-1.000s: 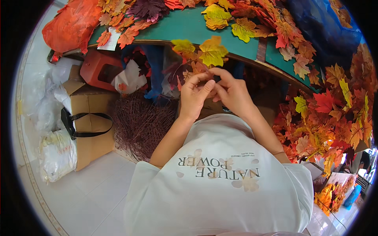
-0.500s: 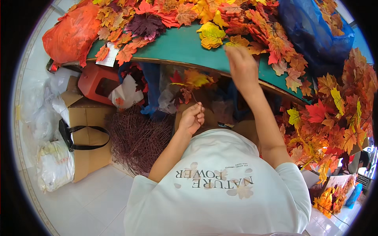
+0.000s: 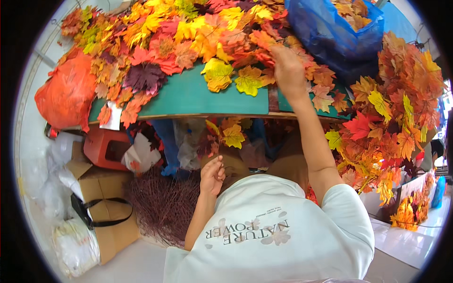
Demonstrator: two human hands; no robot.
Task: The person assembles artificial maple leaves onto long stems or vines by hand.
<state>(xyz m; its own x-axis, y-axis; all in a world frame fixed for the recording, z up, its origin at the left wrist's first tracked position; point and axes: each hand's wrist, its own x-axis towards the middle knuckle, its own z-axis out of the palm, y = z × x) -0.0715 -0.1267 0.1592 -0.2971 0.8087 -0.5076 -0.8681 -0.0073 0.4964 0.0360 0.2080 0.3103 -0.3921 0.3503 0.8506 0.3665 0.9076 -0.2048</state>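
Note:
My left hand [image 3: 212,175] is closed in a pinch around the thin stem of a small artificial leaf spray [image 3: 232,136], in front of the table edge and above my lap. Yellow, orange and dark red maple leaves fan out at its top. Over the table, my right hand [image 3: 289,73] reaches into a heap of orange and red artificial maple leaves [image 3: 257,40]. Its fingers are bunched together among them, and whatever lies between the fingertips is hidden. Just left of that hand, a yellow-green leaf [image 3: 248,80] and a yellow leaf stack [image 3: 218,74] lie on the green tabletop [image 3: 181,96].
An orange plastic bag [image 3: 66,92] sits at the table's left end, a blue bag of leaves [image 3: 330,42] at the back right. Leaf branches [image 3: 377,137] crowd my right side. Below left are a red stool [image 3: 106,146], dark wiry stems [image 3: 158,200] and a cardboard box [image 3: 111,200].
My right hand has moved farther over the table, from the yellow leaves into the orange-red heap. My left hand still holds the spray. The view has shifted, showing more of the table.

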